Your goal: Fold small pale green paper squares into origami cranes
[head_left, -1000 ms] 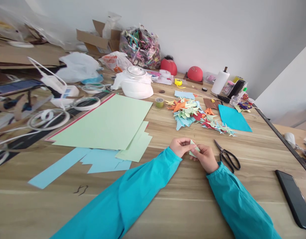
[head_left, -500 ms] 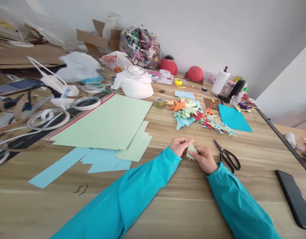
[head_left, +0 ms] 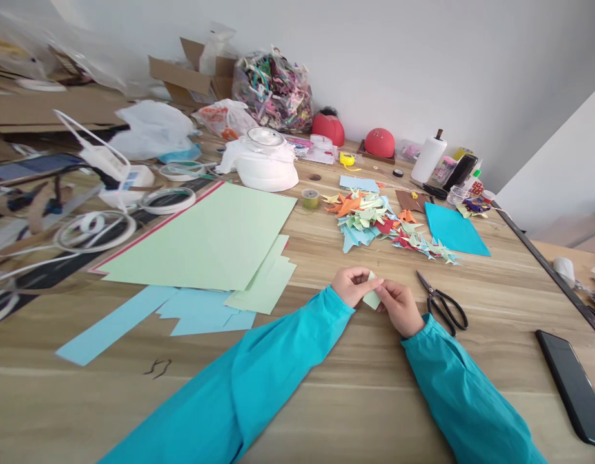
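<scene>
green paper piece point(head_left: 371, 300) | between fingers point(head_left: 371, 285) of left hand point(head_left: 350, 286) and right hand point(head_left: 399, 307) | both pinching it

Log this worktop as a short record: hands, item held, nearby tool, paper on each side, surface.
Left hand: left hand thumb and fingers on the small green paper
Right hand: right hand gripping the same paper
Item held: pale green, partly covered by fingers
Nearby tool: black-handled scissors, lying just right of the right hand
Paper, left: large pale green sheet; blue strip
Paper, beyond hands: multicoloured pile of folded pieces
Surface: wood-grain table
</scene>
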